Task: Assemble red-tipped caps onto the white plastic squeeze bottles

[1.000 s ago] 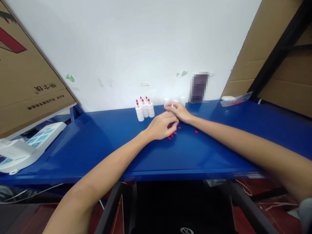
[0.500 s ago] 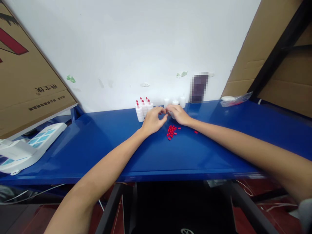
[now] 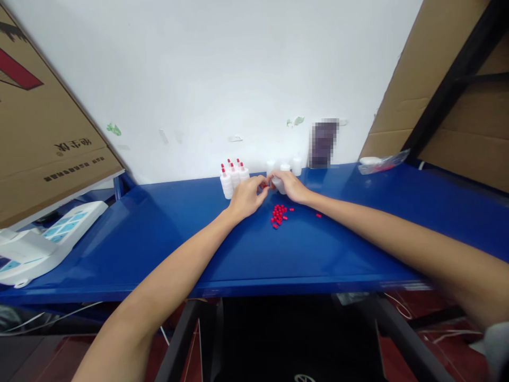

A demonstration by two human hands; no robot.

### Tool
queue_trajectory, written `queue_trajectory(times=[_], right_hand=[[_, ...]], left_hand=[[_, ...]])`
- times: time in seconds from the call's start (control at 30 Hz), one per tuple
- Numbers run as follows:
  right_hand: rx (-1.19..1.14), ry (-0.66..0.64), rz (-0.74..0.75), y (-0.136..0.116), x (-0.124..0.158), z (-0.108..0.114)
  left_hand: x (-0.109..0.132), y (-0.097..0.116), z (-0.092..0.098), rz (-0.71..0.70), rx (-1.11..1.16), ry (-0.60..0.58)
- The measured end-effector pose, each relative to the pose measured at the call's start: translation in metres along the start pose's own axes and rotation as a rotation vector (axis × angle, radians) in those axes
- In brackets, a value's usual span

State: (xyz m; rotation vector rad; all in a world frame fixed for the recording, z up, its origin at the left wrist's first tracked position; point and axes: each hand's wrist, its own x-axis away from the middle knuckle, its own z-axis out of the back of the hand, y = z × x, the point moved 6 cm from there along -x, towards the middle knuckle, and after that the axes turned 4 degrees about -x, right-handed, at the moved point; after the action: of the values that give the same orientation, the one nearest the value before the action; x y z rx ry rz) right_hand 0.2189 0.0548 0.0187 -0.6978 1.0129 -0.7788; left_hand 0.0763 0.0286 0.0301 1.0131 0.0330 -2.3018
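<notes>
Nearest, across the front, a smooth blue tabletop. Further in, a loose heap of small red plastic caps, with one stray cap off to the right, lying apart. Just beyond the heap and to its left, the left hand, curved, with thumb and fingertips pinching what looks like a single red cap, too small for its long axis to be told. Facing it from the right, just beside, the right hand, wrapped around a white plastic bottle, tilted rather than upright, upper end apparently slanting left toward the pinched cap. Cap and bottle very close together; touching or apart, impossible to tell behind the fingers. Past the left hand, a tight cluster of upright white bottles with red-tipped nozzles. Past the right hand, a few plain white bottle-shaped containers, near the white wall.
</notes>
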Motion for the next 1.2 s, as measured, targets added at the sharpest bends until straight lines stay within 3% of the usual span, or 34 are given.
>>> queue_trajectory(times=[0.37, 0.57, 0.93, 1.2], right_hand=[[-0.002, -0.021, 0.028, 0.005, 0.000, -0.003], [-0.016, 0.003, 0.008, 0.008, 0.003, -0.002], [0.175, 0.009, 0.079, 0.006, -0.001, -0.002], [0.275, -0.054, 0.135, 0.002, 0.003, -0.007]], left_hand=[[0.000, 0.005, 0.011, -0.031, 0.014, 0.175], [-0.001, 0.004, 0.010, -0.004, 0.026, 0.170], [-0.001, 0.003, 0.008, 0.010, 0.036, 0.136], [-0.001, 0.000, 0.004, -0.003, 0.010, 0.075]])
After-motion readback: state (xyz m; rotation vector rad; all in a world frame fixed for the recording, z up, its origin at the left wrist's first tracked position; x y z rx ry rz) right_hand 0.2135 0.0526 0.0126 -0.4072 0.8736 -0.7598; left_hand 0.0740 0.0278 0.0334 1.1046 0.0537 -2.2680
